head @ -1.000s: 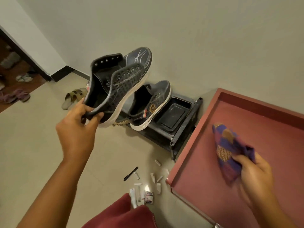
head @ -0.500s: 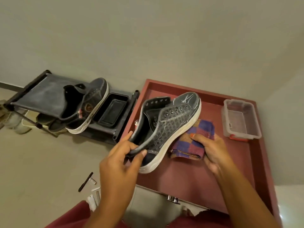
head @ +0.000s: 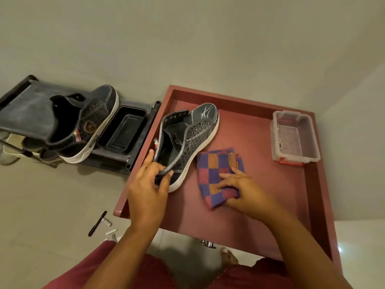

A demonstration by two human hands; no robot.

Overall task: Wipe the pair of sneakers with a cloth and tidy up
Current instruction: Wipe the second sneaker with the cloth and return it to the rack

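**A:** Starting on the left: the second sneaker [head: 83,128] is still sitting on the dark shoe rack [head: 25,113], next to the black tray [head: 123,130]. Nobody is touching it.

**B:** And the one you are carrying?

**A:** You are bringing it down. A second ago you were holding it up over the floor; now your left hand [head: 149,188] is setting the sneaker [head: 187,142] on the red table [head: 270,195], fingers and thumb pinching the heel collar, sole seemingly touching the top.

**B:** The cloth?

**A:** The checked cloth [head: 216,174] is lying flat just right of that shoe. Your right hand [head: 241,190] is pressing on it, fingers slightly spread, thumb seemingly tucking under the near edge.

**B:** So wiping is not starting yet?

**A:** I judge you are gathering the cloth first. The clear plastic box [head: 294,138] is standing apart, far right.
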